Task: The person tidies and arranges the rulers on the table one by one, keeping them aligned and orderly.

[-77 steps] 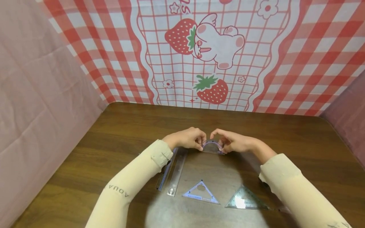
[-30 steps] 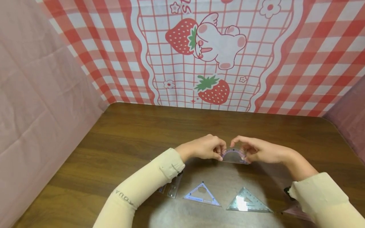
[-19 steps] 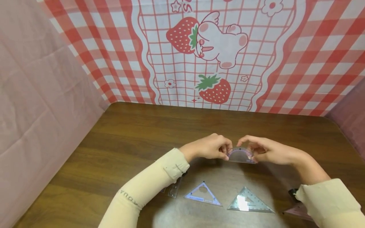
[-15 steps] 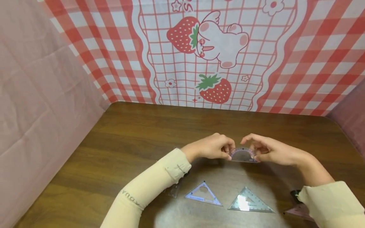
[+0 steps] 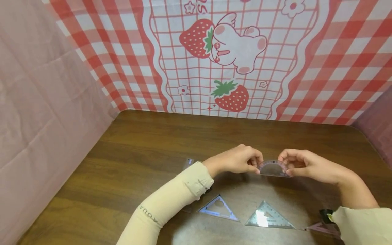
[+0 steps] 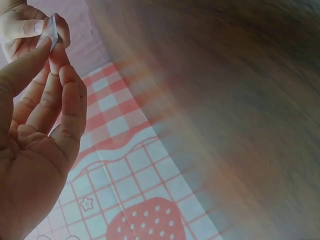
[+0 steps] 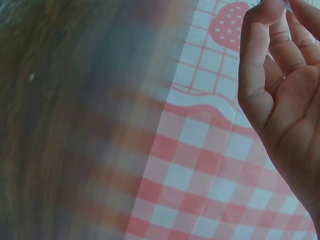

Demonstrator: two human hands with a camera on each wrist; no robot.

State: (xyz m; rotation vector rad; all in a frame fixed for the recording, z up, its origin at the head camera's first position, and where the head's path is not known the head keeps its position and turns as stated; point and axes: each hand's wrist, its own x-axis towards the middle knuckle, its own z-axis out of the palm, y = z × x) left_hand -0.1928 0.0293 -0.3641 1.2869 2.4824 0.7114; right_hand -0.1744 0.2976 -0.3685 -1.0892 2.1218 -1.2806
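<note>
A clear protractor (image 5: pixel 273 170) with a purple scale is held between both hands over the table, its curved side toward the back. My left hand (image 5: pixel 240 160) pinches its left end between thumb and fingers. At the other end my right hand (image 5: pixel 312 165) pinches it with thumb and curled fingers. In the left wrist view the protractor (image 6: pixel 51 34) shows nearly edge-on between the fingertips of the left hand (image 6: pixel 45 115). The right wrist view shows the right hand (image 7: pixel 290 75), with only a sliver of the protractor at the top edge.
On the wooden table (image 5: pixel 147 136) lie a blue-purple set square (image 5: pixel 214 213), a greenish set square (image 5: pixel 275 221) and a pink set square (image 5: pixel 321 228) beside the right sleeve. A ruler (image 5: pixel 189 162) is mostly hidden under the left sleeve. A checked cloth (image 5: pixel 128 68) hangs behind.
Both hands have carried the protractor to the right, from near the rulers to above the greenish set square. The right index finger, raised before, has come down to the protractor's edge.
</note>
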